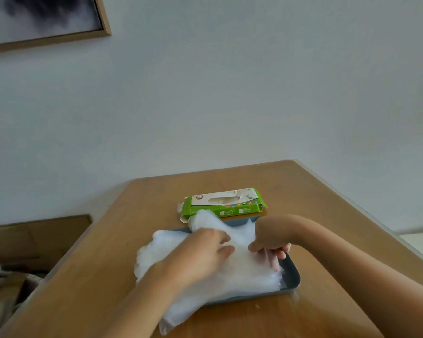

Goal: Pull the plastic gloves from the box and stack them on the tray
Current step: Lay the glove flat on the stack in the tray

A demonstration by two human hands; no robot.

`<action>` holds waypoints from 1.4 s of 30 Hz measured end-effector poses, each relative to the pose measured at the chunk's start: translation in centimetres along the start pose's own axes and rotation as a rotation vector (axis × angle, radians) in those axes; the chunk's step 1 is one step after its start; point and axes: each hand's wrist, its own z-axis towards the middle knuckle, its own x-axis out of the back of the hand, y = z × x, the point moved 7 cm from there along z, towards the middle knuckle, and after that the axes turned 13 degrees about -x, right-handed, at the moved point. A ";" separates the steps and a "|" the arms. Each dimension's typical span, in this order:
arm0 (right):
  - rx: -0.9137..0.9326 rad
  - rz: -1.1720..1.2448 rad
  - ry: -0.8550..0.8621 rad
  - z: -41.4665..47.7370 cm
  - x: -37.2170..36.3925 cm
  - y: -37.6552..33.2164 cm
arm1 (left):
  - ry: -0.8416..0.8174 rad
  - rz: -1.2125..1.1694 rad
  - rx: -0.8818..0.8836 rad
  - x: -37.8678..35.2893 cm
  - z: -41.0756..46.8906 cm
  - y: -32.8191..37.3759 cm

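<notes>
Both hands are down on the tray. The left hand (pixel 200 254) lies palm down on the heap of plastic gloves (pixel 242 276), its fingers fairly straight and close together, pointing toward the other hand. It is a little blurred, so I cannot tell whether the fingertips catch any film. The right hand (pixel 270 240) comes in bent at the wrist, fingers curled under and thumb tucked in, pinching a fold of the clear gloves just off the left hand's fingertips. Some of its fingertips show pink through the plastic.

The gloves are one loose, cloudy pile under both palms. They fill most of the blue-grey tray (pixel 292 276) and spill over its edge beyond the left wrist and down alongside the left forearm onto the wooden table (pixel 95 276). One bunched lobe of film stands up just past the left hand's knuckles. A bare corner of the tray shows below the right hand, on its outer side.

Just beyond both hands, close behind the tray's far rim, sits the green glove box (pixel 224 203). It lies flat with its oval opening facing up and an end flap open on the left hand's side.

Far out past the left elbow, off the table, is a brown cardboard carton (pixel 34 237). High on the pale wall hangs a wood-framed picture (pixel 47 20).
</notes>
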 end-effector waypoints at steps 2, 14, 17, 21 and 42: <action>-0.028 0.029 -0.040 0.0 -0.1 0.3 | -0.074 0.066 -0.004 -1.7 -0.4 -0.3; 0.543 -0.106 0.345 -4.8 1.2 -4.2 | -0.211 -0.025 -0.057 -4.5 -0.6 -2.6; 0.370 -0.202 0.116 -2.1 -1.0 -2.3 | -0.217 0.011 -0.015 -4.1 -1.8 -3.2; 0.299 -0.303 0.045 -0.6 -0.9 -0.4 | -0.332 0.171 0.135 -2.8 -4.0 -6.7; 0.400 -0.348 0.321 1.2 1.8 -3.9 | -0.031 -0.023 -0.134 1.1 -1.2 -3.8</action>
